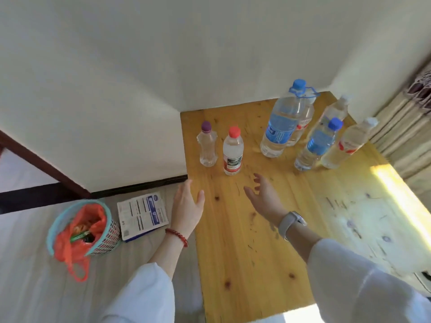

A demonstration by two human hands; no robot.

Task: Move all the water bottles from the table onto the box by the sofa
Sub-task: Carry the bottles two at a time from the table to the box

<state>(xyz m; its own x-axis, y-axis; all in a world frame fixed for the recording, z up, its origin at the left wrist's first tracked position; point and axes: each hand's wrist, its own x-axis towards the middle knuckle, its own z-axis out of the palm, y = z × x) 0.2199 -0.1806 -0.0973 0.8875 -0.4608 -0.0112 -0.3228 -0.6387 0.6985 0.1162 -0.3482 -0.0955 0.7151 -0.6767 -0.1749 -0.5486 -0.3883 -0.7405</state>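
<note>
Several water bottles stand upright at the far end of a wooden table (245, 229). Nearest are a small purple-capped bottle (206, 146) and a red-capped bottle (232, 151). Further right stand a large blue-capped bottle (281, 122), a smaller blue-capped one (316, 145) and clear white-capped ones (346, 145), (334, 110); another is partly hidden behind the large one. My left hand (186, 207) hovers open at the table's left edge. My right hand (265, 198), open with a watch on its wrist, hovers over the table just short of the red-capped bottle. The box and sofa are out of view.
On the floor to the left stand a mesh bin (102, 226) with an orange bag and a flat printed package (142, 214). White walls close the table's far corner. A curtain (405, 127) hangs at the right. Sunlight falls on the table's right side.
</note>
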